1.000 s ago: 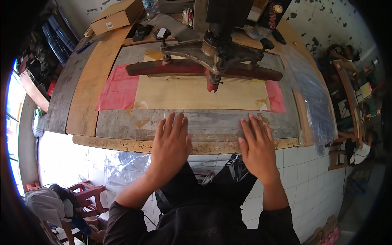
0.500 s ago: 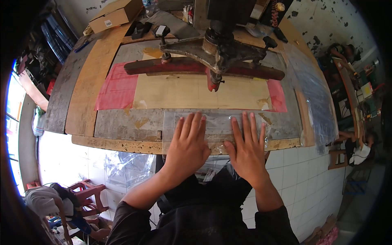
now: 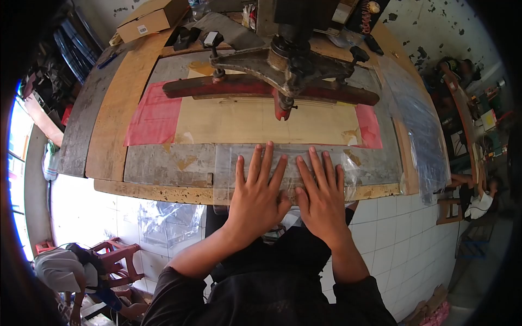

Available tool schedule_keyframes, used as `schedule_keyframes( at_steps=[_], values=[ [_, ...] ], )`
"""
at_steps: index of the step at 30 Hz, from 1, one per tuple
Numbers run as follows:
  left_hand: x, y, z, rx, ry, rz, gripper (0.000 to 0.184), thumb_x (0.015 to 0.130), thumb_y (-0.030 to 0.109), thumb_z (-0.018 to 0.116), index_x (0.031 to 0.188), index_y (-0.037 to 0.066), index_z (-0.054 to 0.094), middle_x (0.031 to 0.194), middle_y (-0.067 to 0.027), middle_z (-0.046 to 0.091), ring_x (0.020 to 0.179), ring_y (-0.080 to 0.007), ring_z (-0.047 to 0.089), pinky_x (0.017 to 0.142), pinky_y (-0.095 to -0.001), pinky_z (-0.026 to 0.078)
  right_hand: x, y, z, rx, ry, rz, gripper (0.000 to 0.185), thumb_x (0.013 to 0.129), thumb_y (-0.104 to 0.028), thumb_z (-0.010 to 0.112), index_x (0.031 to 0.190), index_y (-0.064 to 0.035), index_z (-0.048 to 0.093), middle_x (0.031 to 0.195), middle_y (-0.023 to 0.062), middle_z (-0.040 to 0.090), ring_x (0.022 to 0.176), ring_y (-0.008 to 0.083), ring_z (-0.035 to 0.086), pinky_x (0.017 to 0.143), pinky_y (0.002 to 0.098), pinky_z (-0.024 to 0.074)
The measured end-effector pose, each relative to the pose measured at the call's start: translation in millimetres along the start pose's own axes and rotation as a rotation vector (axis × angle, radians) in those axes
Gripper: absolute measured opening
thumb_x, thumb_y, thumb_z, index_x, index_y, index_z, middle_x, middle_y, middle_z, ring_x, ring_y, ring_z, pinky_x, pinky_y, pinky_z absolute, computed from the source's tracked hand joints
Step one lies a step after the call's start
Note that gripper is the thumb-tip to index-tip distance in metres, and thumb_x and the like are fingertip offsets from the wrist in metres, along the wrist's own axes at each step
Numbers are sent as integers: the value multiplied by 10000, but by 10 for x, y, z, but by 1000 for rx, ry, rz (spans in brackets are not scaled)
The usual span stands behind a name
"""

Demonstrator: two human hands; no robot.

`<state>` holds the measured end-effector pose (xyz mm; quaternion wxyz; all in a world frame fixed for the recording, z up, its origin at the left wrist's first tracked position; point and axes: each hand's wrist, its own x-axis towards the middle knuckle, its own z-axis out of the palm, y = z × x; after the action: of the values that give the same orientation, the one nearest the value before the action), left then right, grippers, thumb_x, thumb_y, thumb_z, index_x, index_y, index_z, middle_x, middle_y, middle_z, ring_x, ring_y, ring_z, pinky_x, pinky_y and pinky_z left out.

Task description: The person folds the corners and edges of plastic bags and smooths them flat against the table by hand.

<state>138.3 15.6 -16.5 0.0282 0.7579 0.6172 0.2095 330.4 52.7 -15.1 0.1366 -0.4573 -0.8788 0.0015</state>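
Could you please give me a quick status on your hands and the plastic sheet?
Left hand and right hand open, palms down on clear plastic sheet. Sheet lies at table's near edge. Red bar beyond both hands, not over the sheet.

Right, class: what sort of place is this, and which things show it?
Probably a workshop: a heavy, press-like metal machine hangs over a worn, stained work table, and a clear plastic sheet lies at its near edge.
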Motion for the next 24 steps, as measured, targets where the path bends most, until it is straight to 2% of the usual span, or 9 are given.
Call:
schedule_keyframes(
  at_steps=[6, 8, 11, 12, 14, 16, 19, 23, 24],
  values=[
    [72, 25, 30, 39, 16, -29, 732, 890, 329, 622, 1540, 11, 514, 1676, -291, 376, 1540, -467, 372, 1218, -690, 274, 144, 39, -58, 122, 55, 5, 526, 1041, -280, 610, 1523, -76, 552, 1651, 203, 439, 1453, 438, 465, 1213, 663, 319],
    [69, 17, 63, 67, 58, -13, 726, 918, 403, 591, 1513, -12, 552, 1669, -305, 388, 1518, -460, 400, 1183, -688, 315, 183, 47, -46, 168, 62, -1, 496, 1037, -276, 615, 1483, -63, 576, 1631, 201, 461, 1419, 429, 489, 1205, 659, 329],
    [48, 16, 51, 4, 57, -29, 741, 924, 410, 590, 1526, -19, 544, 1687, -280, 380, 1565, -429, 360, 1234, -669, 267, 204, -6, 34, 173, 110, 21, 440, 1045, -274, 605, 1425, -51, 604, 1635, 205, 459, 1486, 433, 443, 1223, 655, 314],
    [43, 7, 45, 4, 58, -30, 741, 924, 410, 590, 1526, -19, 544, 1687, -280, 380, 1565, -429, 360, 1234, -669, 267, 183, -27, 52, 140, 126, 14, 456, 1052, -266, 595, 1451, -47, 594, 1651, 194, 450, 1523, 423, 411, 1234, 656, 300],
    [42, 0, 38, 27, 62, 14, 748, 931, 406, 588, 1544, -21, 533, 1710, -242, 368, 1613, -384, 310, 1286, -642, 201, 178, -39, 54, 107, 138, 2, 471, 1058, -258, 584, 1478, -43, 584, 1666, 182, 441, 1561, 412, 379, 1246, 656, 285],
    [47, -5, 25, -8, 36, 12, 752, 926, 370, 602, 1562, -20, 503, 1721, -231, 355, 1628, -376, 284, 1295, -642, 184, 170, -19, 26, 67, 70, -59, 533, 1071, -244, 561, 1563, -43, 525, 1706, 147, 410, 1613, 385, 314, 1270, 653, 251],
    [68, 3, 14, -59, 5, 12, 758, 921, 329, 614, 1580, -16, 473, 1729, -215, 348, 1639, -369, 269, 1304, -640, 171, 167, -1, 34, 122, 35, -43, 577, 1077, -248, 549, 1615, -54, 481, 1725, 120, 393, 1614, 375, 314, 1282, 642, 233],
    [81, 31, -2, -72, -7, -11, 752, 924, 323, 603, 1588, -4, 469, 1728, -212, 352, 1632, -379, 282, 1304, -634, 176, 151, -73, 26, 130, 48, -20, 577, 1091, -254, 517, 1610, -7, 460, 1731, 171, 361, 1617, 399, 295, 1290, 630, 223],
    [80, 19, 1, -62, -23, -8, 758, 927, 316, 592, 1614, 28, 454, 1735, -212, 341, 1633, -384, 277, 1304, -634, 176, 149, -64, 38, 121, 40, -29, 578, 1102, -262, 503, 1607, 13, 448, 1739, 189, 335, 1620, 405, 282, 1290, 630, 223]
  ],
)
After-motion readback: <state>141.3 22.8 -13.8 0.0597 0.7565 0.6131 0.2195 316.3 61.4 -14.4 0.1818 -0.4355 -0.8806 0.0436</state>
